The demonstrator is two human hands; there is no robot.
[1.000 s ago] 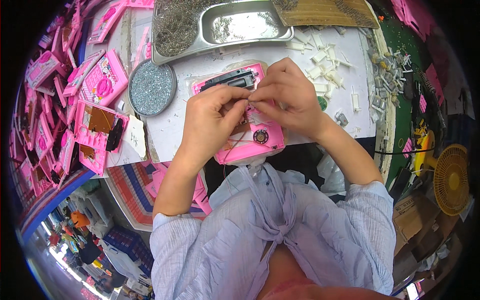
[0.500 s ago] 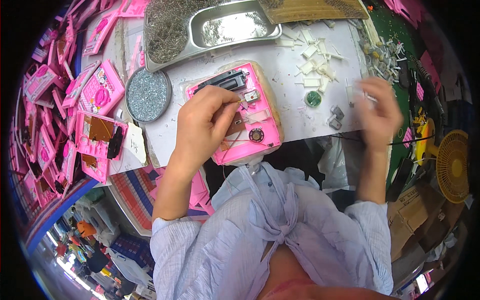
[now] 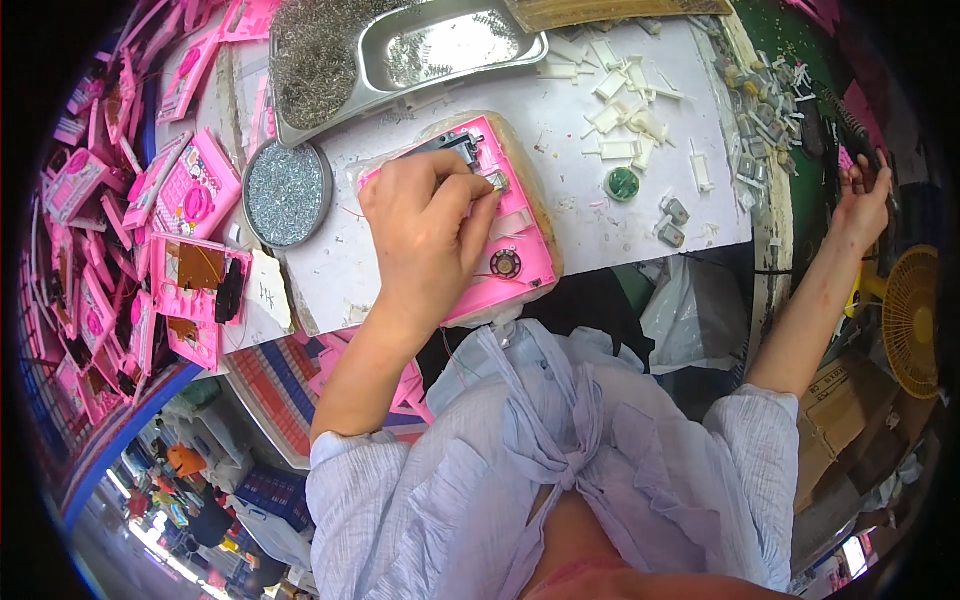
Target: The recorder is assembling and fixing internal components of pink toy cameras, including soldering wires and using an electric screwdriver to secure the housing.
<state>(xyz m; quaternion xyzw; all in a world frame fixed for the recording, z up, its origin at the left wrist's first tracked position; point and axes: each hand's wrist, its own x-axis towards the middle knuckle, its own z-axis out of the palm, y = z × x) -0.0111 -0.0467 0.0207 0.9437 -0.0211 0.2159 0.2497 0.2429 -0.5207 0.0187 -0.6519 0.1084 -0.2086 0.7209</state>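
an opened pink casing (image 3: pixel 533 265) sits on a table (image 3: pixel 600 235) before a worker (image 3: pixel 560 450), apparently bedded on a pad (image 3: pixel 524 165) for steadiness. the left hand (image 3: pixel 425 215) arches over it, thumb and fingertips nearly together, any grip hidden. the right hand (image 3: pixel 862 205) stretches well aside, fingers loosely curled, its hold impossible to tell. beyond, a dish (image 3: pixel 328 195) and spring-filled tray (image 3: pixel 470 40) stand seemingly for easy picking.

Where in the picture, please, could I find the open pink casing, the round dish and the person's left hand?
Open pink casing (image 3: pixel 537 258): head view, on its bare lower-right part.
Round dish (image 3: pixel 328 198): head view, on its right rim.
Left hand (image 3: pixel 420 222): head view, on the back of the hand.
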